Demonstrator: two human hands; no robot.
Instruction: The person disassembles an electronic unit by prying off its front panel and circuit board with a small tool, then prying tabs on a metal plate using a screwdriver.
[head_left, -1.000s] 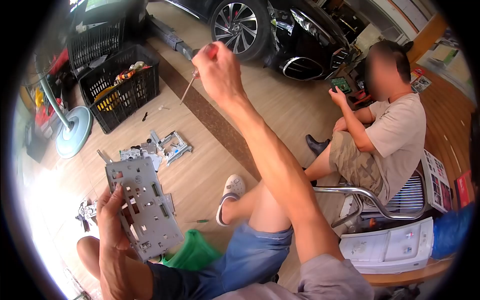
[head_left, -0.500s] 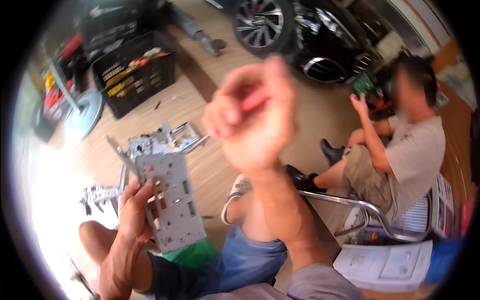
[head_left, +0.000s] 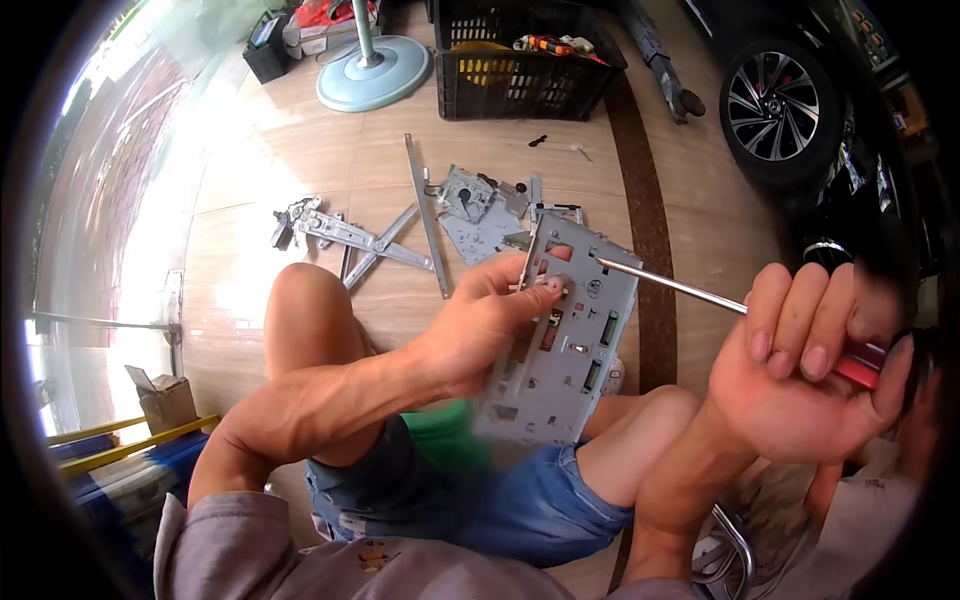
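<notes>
My left hand (head_left: pixel 485 325) grips the left edge of a grey metal plate (head_left: pixel 550 370) with cut-outs, its thumb on the plate's face. The plate is tilted above my lap. My right hand (head_left: pixel 810 375) is closed round the red handle of a screwdriver (head_left: pixel 690 290). The screwdriver's shaft points left, and its tip is at the upper part of the plate. Whether the tip touches a screw is too small to tell. Beyond the plate, metal parts (head_left: pixel 480 215) and a crossed metal linkage (head_left: pixel 365 240) lie on the floor.
A black crate (head_left: pixel 520 75) holding tools stands at the top, beside a round pale blue stand base (head_left: pixel 375 75). A car wheel (head_left: pixel 775 105) is at the upper right. A cardboard box (head_left: pixel 163 402) sits at the lower left. Green cloth (head_left: pixel 440 435) lies near my lap.
The view has swung left. My right hand has brought the screwdriver down from its raised position to the plate. My left hand still grips the plate. The other person is now mostly out of view.
</notes>
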